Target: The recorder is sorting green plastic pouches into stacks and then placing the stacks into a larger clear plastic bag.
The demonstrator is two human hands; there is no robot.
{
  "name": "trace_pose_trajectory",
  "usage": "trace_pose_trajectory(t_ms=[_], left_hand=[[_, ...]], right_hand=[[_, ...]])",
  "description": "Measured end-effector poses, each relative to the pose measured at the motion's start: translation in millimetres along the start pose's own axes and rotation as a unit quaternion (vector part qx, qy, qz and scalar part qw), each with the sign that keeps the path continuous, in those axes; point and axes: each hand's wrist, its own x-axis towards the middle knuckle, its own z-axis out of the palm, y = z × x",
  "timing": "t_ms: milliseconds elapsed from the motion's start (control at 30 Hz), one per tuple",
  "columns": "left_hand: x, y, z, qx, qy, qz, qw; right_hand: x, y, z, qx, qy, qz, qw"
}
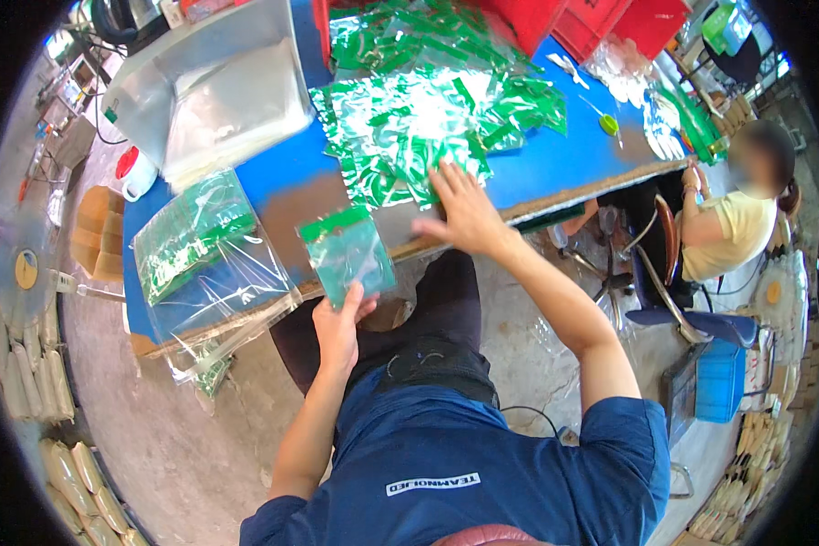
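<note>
My left hand (338, 326) grips a stack of small clear bags with green tops (348, 255) by its lower edge, held upright at the near edge of the blue table (555, 159). Flat on the table, my right hand (464, 211) spreads its fingers at the near edge of a big loose pile of the same green-and-clear bags (428, 118). Nothing shows inside that hand.
A large clear plastic bag holding green bags (205, 250) lies at the table's left corner and hangs over the edge. A grey tray with clear sheets (214, 91) sits behind it. Red crates (601, 23) stand at the back. Another person (733, 223) sits to the right.
</note>
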Motion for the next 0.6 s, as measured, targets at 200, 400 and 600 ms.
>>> trace_pose_trajectory(t_ms=[200,400,600], left_hand=[[-20,1,-27,0.086,-0.058,-0.004,0.995],[-14,7,-3,0.032,-0.091,-0.003,0.995],[-16,-1,-7,-0.040,-0.031,-0.052,0.997]], right_hand=[[-56,-23,4,0.171,0.000,-0.132,0.976],[-42,-97,-20,0.590,-0.087,0.229,0.769],[17,-87,-8,0.224,-0.049,0.016,0.973]])
